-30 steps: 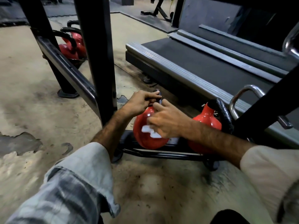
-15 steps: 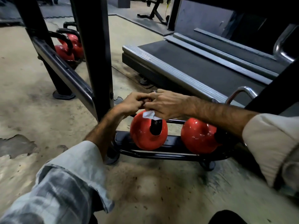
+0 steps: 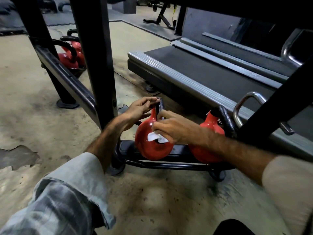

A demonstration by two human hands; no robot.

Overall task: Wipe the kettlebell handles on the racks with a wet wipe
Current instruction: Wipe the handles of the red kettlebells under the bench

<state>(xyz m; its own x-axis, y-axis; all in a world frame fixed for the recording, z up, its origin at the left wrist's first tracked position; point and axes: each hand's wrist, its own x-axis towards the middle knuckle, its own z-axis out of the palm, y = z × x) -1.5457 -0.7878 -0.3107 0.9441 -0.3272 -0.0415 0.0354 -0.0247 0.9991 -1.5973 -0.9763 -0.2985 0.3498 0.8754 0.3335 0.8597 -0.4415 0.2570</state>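
Note:
A red kettlebell point(image 3: 150, 148) with a black handle point(image 3: 160, 107) sits on the low black rack rail point(image 3: 179, 164). My left hand point(image 3: 140, 109) pinches the top of that handle. My right hand point(image 3: 171, 129) presses a white wet wipe point(image 3: 155, 137) against the handle's near side, low down by the red body. A second red kettlebell point(image 3: 209, 123) with a black handle point(image 3: 225, 119) stands on the rail to the right, partly behind my right forearm.
A thick black rack upright point(image 3: 96, 61) rises just left of my hands, with a slanted rail point(image 3: 67, 80) running back. More red kettlebells point(image 3: 71, 58) sit far left. A treadmill deck point(image 3: 211, 73) lies behind. A chrome handle point(image 3: 249, 100) stands at the right.
The kettlebell has tipped back so its handle points up again. My right hand slid with the wipe from the handle's top down to its lower part. My left hand stays on the handle.

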